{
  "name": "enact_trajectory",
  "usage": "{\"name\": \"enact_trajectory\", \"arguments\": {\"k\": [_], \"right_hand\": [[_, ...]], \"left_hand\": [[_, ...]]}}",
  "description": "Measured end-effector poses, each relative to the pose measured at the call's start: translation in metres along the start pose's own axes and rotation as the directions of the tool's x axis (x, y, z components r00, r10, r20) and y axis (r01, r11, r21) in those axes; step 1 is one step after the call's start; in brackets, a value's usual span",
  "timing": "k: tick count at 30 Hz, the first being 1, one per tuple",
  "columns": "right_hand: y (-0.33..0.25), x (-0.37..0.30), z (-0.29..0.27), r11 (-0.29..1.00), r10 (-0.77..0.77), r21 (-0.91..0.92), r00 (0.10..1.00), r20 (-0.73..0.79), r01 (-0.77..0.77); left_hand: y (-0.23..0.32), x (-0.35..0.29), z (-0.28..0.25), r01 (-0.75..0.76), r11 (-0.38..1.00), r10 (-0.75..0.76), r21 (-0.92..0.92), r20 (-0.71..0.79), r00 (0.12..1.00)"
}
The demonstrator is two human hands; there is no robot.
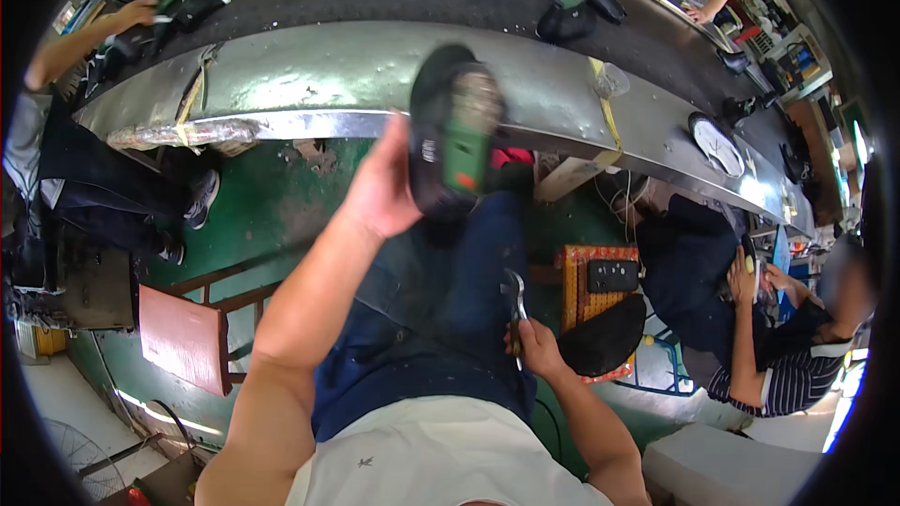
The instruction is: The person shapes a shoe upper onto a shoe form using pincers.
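Observation:
My left hand (382, 186) is raised in front of the bench edge and closed around a black shoe upper stretched on a green last (461, 145). The underside of the last faces up, with a pale worn patch at one end and an orange mark at the other; motion blurs it a little. Low beside my right thigh, my right hand (538, 349) is closed around the handles of a pair of metal pincers (515, 292). Their curved head points away from me, apart from the shoe.
A dark conveyor belt (375, 2) with a metal edge (281, 75) carries several lasted shoes. A white-soled piece (717, 144) lies on the edge at right. Co-workers stand left, sit right and work across. Beside me are a wooden stool (183, 337) and a patterned seat (579, 290).

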State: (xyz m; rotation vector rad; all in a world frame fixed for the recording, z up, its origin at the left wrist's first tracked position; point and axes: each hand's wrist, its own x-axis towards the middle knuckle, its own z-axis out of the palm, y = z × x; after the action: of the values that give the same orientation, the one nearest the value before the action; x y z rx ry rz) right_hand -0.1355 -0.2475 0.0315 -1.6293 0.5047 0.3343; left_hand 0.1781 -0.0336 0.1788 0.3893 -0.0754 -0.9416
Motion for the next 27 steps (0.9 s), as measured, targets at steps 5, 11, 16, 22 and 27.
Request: {"name": "enact_trajectory", "arguments": {"k": [5, 11, 16, 22, 27], "right_hand": [[-0.001, -0.006, 0.003, 0.999, 0.036, -0.013, 0.999, -0.01, -0.036], [-0.033, 0.011, 0.001, 0.964, 0.073, -0.255, 0.997, -0.009, -0.073], [-0.109, 0.041, -0.022, 0.765, -0.2, -0.636, 0.977, -0.079, 0.105], [-0.212, 0.115, -0.07, 0.444, -0.697, -0.834, 0.711, -0.093, 0.327], [-0.269, 0.212, -0.103, 0.204, -0.793, -0.969, 0.604, -0.079, 0.141]], "left_hand": [[-0.018, 0.012, 0.004, -0.089, 0.993, 0.102, 0.078, -0.194, 0.976], [-0.005, 0.03, 0.005, -0.067, 0.995, 0.084, 0.08, -0.237, 0.968], [0.047, 0.068, 0.006, 0.027, 0.995, 0.004, 0.095, -0.304, 0.953], [0.083, 0.091, -0.018, -0.29, 0.332, 0.778, 0.898, -0.087, 0.622], [0.061, 0.1, -0.026, -0.119, -0.202, 0.708, 0.972, 0.229, 0.668]]}}
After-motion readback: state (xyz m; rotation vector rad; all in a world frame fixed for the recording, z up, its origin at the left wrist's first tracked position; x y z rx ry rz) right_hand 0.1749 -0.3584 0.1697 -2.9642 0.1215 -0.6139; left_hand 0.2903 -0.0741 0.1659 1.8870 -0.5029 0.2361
